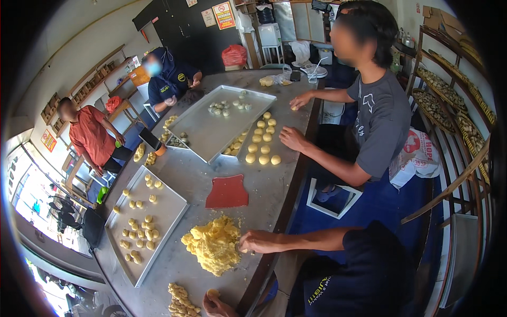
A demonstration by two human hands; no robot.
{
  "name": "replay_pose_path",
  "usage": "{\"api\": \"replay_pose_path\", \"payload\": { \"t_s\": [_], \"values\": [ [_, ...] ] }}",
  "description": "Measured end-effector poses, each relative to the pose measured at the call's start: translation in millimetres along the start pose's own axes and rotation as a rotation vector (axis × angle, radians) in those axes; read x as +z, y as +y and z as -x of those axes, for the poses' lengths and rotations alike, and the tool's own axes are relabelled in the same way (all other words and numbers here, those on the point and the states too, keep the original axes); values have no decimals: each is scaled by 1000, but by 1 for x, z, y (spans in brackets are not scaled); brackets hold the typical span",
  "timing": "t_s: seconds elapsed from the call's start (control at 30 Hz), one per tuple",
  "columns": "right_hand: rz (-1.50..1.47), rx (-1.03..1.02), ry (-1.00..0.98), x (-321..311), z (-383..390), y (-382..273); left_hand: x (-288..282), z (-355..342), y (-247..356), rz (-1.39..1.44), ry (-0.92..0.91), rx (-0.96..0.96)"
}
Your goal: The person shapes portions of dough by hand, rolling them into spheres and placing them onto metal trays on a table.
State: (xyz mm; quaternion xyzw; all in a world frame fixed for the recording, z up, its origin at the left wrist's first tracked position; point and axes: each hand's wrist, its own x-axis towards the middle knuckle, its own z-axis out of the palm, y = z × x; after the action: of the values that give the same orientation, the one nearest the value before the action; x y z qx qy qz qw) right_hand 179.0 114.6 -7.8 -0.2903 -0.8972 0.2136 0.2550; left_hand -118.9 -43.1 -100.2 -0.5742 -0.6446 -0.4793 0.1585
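A large heap of crumbly yellow dough (214, 244) lies on the metal table. My right hand (260, 241) is at its right edge, fingers curled together; a small pale bit shows under the fingertips, too hidden to name. At the bottom edge my left hand (217, 305) is closed round a small piece of dough (213, 292). Beside it, to the left, sits a pile of small dough pieces (181, 302). Just beyond the heap lies a red dough scraper (227, 191). A metal tray (177, 203) with several dough pieces, many in clusters, stands to the left.
Across the table, another tray (211, 148) with greenish balls rests tilted over other trays. Rows of dough balls (264, 138) lie near a co-worker in a grey shirt (377, 116), whose hands are over the table. Two more people stand beyond. A tablet (150, 139) stands at the far edge.
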Motion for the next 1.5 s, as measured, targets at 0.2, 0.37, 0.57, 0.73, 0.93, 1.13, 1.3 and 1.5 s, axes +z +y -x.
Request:
{"api": "replay_pose_path", "payload": {
  "t_s": [0.2, 0.37, 0.57, 0.73, 0.93, 1.13, 1.3, 1.5],
  "values": [
    [212, -86, 61, 1, 4, 10, -11, 2, 7, -344, -271, 7],
    [382, 175, 134, 37, 5, -4, -5, 20, -21, 178, -300, -458],
    [221, 131, 64, 32, 2, 5, -6, 31, -43, 617, -223, -944],
    [-116, 192, 1, 3, -10, -11, -32, -51, 83, 312, 13, -732],
    [268, 190, 187, 38, -6, -17, -21, -58, 88, 416, 2, -768],
    [-83, 178, 198, 16, -6, -4, -11, -71, 107, 539, -93, -804],
    [-252, 184, 256, -6, -16, -56, -4, -73, 117, 586, -115, -821],
    [-400, 136, 276, 25, -25, -91, -4, -83, 161, 306, -377, -666]
  ]
}}
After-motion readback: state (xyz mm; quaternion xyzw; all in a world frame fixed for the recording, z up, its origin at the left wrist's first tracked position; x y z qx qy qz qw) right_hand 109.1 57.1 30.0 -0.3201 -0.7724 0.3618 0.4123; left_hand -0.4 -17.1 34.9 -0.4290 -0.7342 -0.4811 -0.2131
